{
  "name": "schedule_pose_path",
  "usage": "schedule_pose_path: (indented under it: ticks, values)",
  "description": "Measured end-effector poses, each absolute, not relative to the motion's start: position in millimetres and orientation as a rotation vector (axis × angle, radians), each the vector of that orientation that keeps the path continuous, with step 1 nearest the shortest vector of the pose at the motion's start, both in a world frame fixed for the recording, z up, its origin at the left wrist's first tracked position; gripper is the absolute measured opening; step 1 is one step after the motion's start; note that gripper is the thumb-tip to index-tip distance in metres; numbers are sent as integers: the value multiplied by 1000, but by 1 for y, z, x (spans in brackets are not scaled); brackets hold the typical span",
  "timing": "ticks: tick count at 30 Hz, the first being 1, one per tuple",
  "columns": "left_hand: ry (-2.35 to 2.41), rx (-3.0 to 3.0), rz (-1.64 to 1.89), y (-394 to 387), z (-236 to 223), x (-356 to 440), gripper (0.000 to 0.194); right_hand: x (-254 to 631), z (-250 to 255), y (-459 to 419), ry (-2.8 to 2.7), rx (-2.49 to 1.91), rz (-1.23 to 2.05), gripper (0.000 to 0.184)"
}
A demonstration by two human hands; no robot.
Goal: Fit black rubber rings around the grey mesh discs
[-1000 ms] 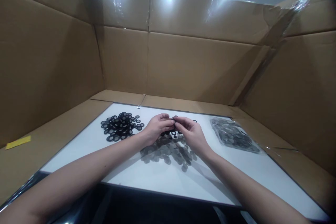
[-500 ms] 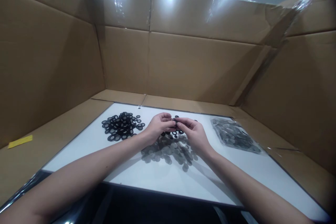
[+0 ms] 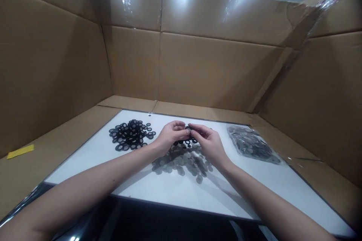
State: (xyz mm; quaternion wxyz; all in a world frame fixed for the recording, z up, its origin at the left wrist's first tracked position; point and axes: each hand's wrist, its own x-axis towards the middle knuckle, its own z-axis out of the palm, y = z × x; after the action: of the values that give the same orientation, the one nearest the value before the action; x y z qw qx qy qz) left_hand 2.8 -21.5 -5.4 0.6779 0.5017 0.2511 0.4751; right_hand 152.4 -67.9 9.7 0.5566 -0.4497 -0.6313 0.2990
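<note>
My left hand [image 3: 171, 135] and my right hand [image 3: 205, 143] meet above the middle of a white board [image 3: 85, 169], with their fingertips pinching a small dark ring [image 3: 188, 129]. The fingers hide most of it. A few loose black rings [image 3: 184, 142] lie just beneath my hands. Nearer me is a spread of flat grey discs [image 3: 181, 165]. To the left of my left hand lies a heap of black rubber rings [image 3: 130, 134]. A clear plastic bag of grey discs [image 3: 250, 145] lies right of my right hand.
Cardboard walls [image 3: 198, 71] rise behind and beside the board, and cardboard flaps lie around its edges. A yellow strip [image 3: 20, 151] lies on the cardboard at the left. A dark surface [image 3: 169, 222] runs along the board's near edge.
My fingertips stay together on the small ring, shifting only slightly. The view has moved a little, and the discs, rings and bag show no clear change.
</note>
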Motion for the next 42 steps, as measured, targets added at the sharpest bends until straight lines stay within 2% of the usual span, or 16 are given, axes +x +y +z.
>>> schedule_pose_path:
  ticks: [13, 20, 27, 37, 42]
  values:
    - [566, 1239, 1194, -20, -7, 3, 33, 153, 8, -67, -1560, -1042, 671, 26]
    - [547, 1155, 1170, -22, -10, 6, 34, 152, 3, -64, -1527, -1010, 742, 29]
    - [608, 1322, 1107, -14, -9, 0, 35, 153, 1, -63, -1479, -1035, 790, 28]
    - [613, 1244, 1180, -17, -8, 3, 35, 153, 0, -60, -1555, -1063, 655, 26]
    - [592, 1162, 1111, -20, -8, 3, 37, 152, -3, -57, -1483, -1043, 785, 29]
